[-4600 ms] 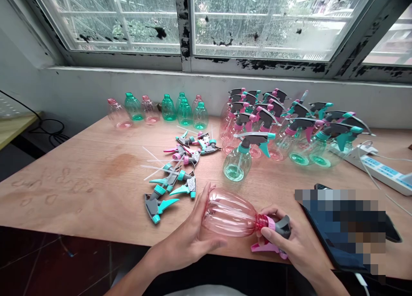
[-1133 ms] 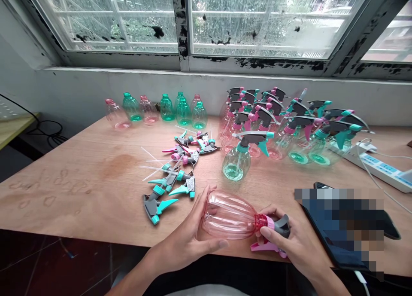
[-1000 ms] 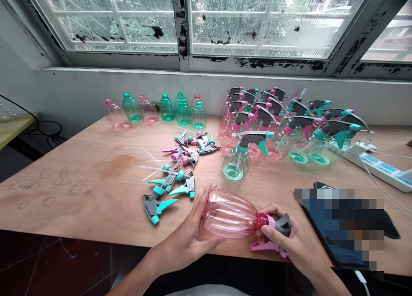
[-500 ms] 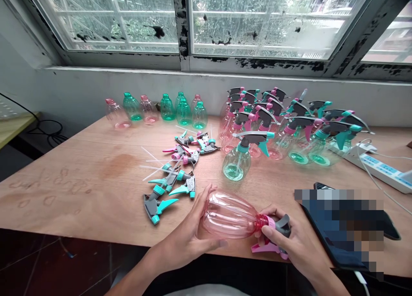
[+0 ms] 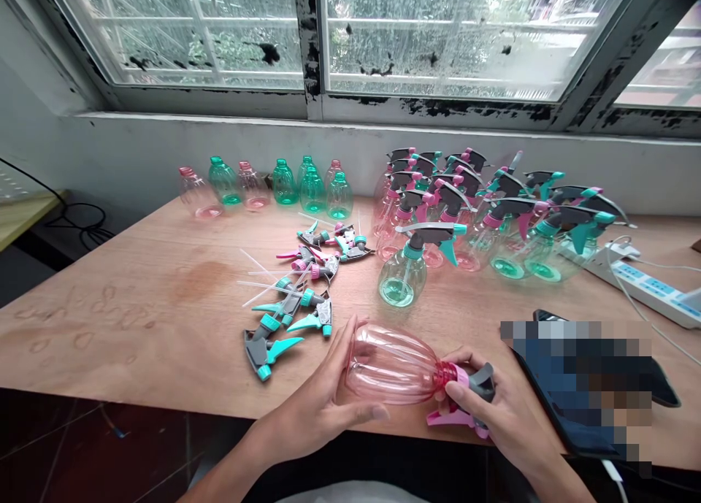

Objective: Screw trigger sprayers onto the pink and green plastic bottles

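A clear pink spray bottle [image 5: 391, 364] lies on its side between my hands, low over the table's front edge, its neck pointing right. My left hand [image 5: 323, 401] is wrapped round the bottle's base. At the neck, the fingers of my right hand [image 5: 504, 408] grip the pink collar of a grey and pink spray head [image 5: 463, 375]; its pink trigger hangs downward. Whether the collar is fully seated on the neck I cannot tell. Loose spray heads [image 5: 274, 342] in teal, pink and grey lie to the left of the bottle, several with thin clear tubes.
Several capless pink and green bottles [image 5: 285, 182] stand by the wall. Bottles with spray heads [image 5: 509, 247] crowd the back right, one green bottle [image 5: 402, 277] in front. A tablet [image 5: 558, 393] with a phone on it and a power strip [image 5: 646, 284] lie right.
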`<action>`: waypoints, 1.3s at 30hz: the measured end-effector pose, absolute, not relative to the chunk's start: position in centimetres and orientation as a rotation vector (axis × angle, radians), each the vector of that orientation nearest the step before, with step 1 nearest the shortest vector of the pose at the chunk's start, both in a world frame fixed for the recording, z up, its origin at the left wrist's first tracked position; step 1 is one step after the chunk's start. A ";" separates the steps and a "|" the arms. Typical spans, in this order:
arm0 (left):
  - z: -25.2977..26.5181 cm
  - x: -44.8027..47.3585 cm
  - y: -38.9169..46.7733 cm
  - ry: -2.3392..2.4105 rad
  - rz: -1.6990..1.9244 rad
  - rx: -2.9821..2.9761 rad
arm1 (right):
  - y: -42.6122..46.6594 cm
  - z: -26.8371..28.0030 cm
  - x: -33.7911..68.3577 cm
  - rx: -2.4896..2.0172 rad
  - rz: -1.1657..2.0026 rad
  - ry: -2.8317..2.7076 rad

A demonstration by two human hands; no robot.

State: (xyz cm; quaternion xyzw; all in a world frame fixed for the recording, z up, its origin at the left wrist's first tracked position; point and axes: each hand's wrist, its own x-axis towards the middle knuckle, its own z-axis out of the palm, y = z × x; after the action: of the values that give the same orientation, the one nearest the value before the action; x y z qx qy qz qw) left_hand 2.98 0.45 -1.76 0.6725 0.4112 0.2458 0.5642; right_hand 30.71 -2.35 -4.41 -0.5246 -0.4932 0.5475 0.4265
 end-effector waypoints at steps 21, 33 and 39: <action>-2.4 3.0 0.5 0.954 0.633 1.597 | -2.3 -4.0 30.5 -1.286 1.316 -1.289; -2.2 3.1 0.4 0.972 0.604 1.558 | -2.3 -3.6 30.4 -1.304 1.310 -1.293; -2.3 3.0 0.5 0.930 0.633 1.699 | -2.3 -4.2 30.8 -1.308 1.333 -1.308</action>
State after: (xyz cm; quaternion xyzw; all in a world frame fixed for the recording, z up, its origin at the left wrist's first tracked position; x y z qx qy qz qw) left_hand 2.97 0.46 -2.31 0.7100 0.3888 0.2647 0.5241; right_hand 30.82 -2.29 -4.17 -0.5213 -0.5213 0.5312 0.4175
